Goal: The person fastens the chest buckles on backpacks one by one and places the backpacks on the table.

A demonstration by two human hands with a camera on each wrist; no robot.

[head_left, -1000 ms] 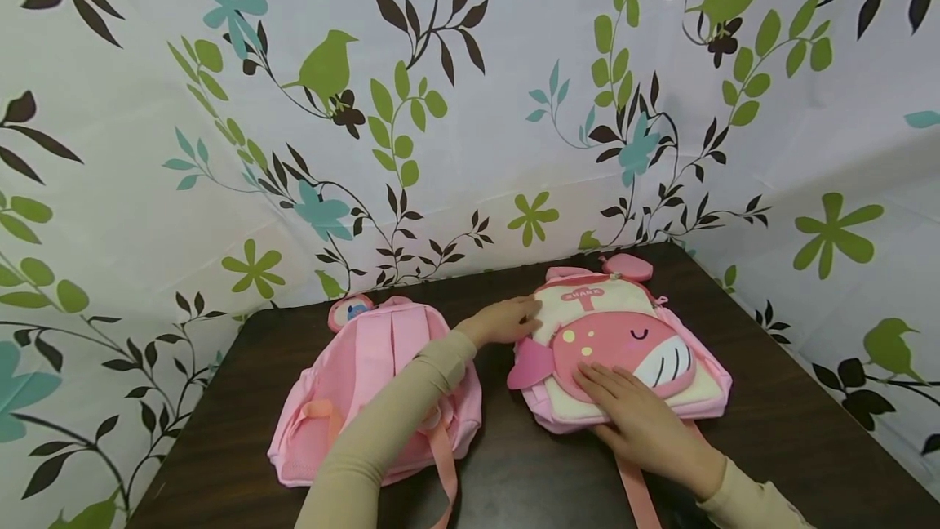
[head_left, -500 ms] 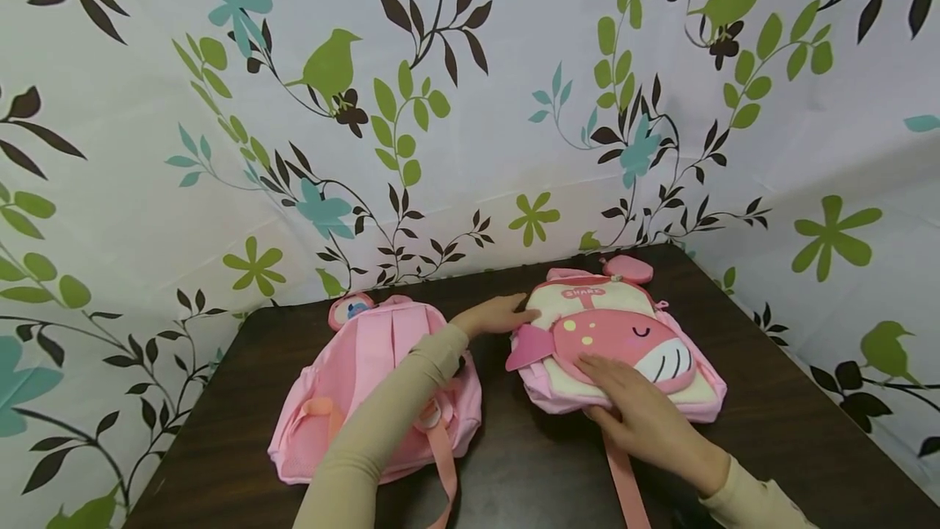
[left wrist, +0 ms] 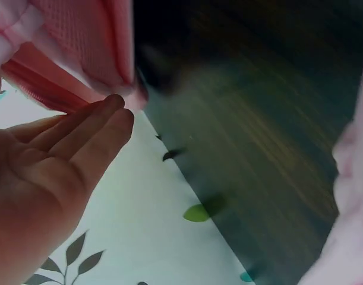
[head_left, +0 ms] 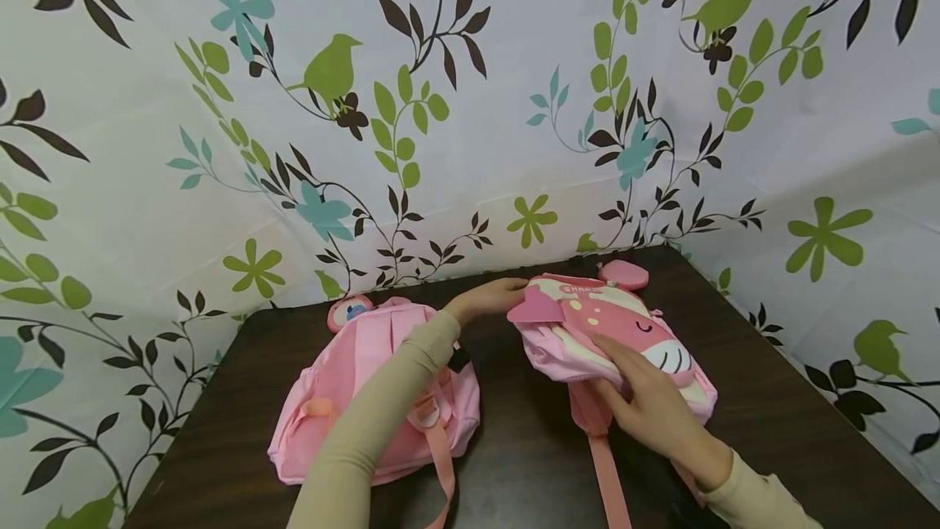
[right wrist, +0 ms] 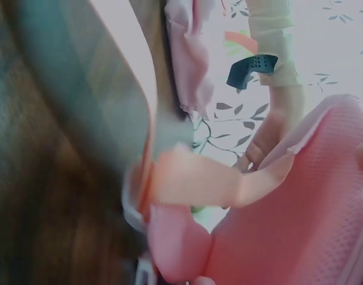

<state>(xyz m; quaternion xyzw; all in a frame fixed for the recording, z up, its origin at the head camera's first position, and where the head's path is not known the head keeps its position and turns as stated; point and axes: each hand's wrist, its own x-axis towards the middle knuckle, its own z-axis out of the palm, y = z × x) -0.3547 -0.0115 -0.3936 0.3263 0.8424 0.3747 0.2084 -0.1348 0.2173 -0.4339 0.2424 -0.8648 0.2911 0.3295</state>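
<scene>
A pink and cream backpack with a smiling whale on its front pocket is tipped up at its near left side, over the right part of the table. My right hand grips its near edge, fingers on the whale and thumb underneath. At the upper left of the same bag, my left hand reaches in with fingers extended. The left wrist view has those straight fingertips right at the pink fabric. Below the bag hangs an orange strap. The pink mesh back fills much of the right wrist view.
Another pink backpack lies straps up on the left, beneath my left forearm. Its loose orange strap trails toward the near edge. The dark wooden table backs onto a patterned curtain with leaves and birds.
The whale backpack has tilted, its near left side rising from the table and exposing its underside and strap. My right hand has moved with it; the left hand has shifted slightly up and left.
</scene>
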